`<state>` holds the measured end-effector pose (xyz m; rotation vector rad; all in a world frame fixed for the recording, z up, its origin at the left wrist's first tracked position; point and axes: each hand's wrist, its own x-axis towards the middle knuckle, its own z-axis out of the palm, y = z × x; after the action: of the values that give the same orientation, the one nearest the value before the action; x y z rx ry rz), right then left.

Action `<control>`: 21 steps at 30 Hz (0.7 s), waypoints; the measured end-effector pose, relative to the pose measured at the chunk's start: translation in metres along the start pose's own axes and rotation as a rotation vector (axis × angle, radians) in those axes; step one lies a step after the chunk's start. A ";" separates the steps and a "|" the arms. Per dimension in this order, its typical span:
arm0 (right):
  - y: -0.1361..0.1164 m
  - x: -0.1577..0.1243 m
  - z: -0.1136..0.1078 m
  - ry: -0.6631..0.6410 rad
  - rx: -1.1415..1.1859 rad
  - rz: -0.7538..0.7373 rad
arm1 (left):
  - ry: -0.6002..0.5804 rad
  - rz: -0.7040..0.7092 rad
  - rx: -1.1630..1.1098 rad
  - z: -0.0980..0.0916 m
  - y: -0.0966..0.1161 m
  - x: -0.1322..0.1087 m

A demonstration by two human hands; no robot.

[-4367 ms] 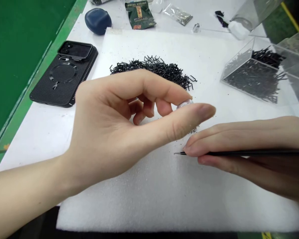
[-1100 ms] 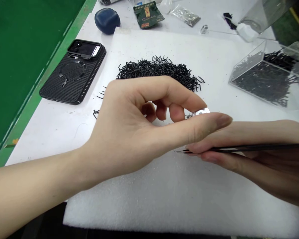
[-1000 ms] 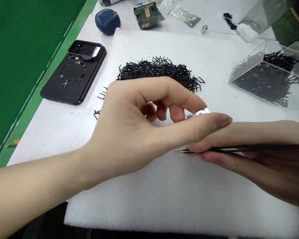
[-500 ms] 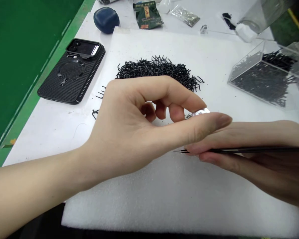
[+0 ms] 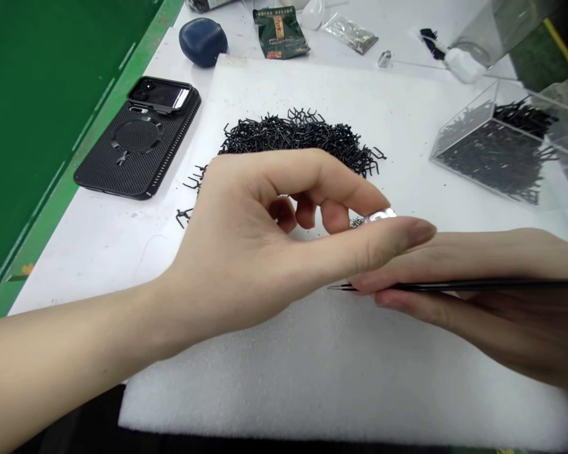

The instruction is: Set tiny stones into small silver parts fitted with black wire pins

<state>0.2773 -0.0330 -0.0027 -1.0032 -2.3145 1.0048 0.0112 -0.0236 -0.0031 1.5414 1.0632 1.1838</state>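
Since the earlier view, my left hand [image 5: 246, 246] moved closer to my right hand [image 5: 464, 296]. Its thumb and fingers pinch a small clear piece [image 5: 381, 215], and my right hand grips fine tweezers [image 5: 502, 285] just below. Black wire pieces [image 5: 293, 135] remain heaped on the white foam sheet [image 5: 312, 378], and more lie in the clear box [image 5: 492, 157].

No legible text appears in view. The green packet [image 5: 281, 33] carries a gold panel and printed characters, too small to read.

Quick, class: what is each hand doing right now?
Left hand: closed, pinching a small clear piece between thumb and forefinger.
Right hand: closed, holding tweezers.
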 end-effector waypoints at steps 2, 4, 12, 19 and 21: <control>0.001 -0.001 0.004 0.045 0.043 0.018 | -0.011 0.007 -0.023 0.000 0.000 0.001; 0.002 -0.002 0.007 0.090 0.088 0.022 | -0.023 0.002 -0.046 0.000 -0.001 0.001; 0.000 0.001 0.002 0.067 0.057 0.079 | -0.028 0.015 -0.043 0.000 -0.001 0.002; -0.001 0.001 0.003 0.078 0.079 0.092 | -0.042 0.037 -0.021 0.000 -0.003 0.001; 0.000 0.001 0.003 0.076 0.084 0.080 | -0.045 0.044 -0.015 0.000 -0.003 0.001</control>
<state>0.2749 -0.0338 -0.0042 -1.0891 -2.1675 1.0666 0.0106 -0.0217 -0.0057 1.5803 0.9933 1.1790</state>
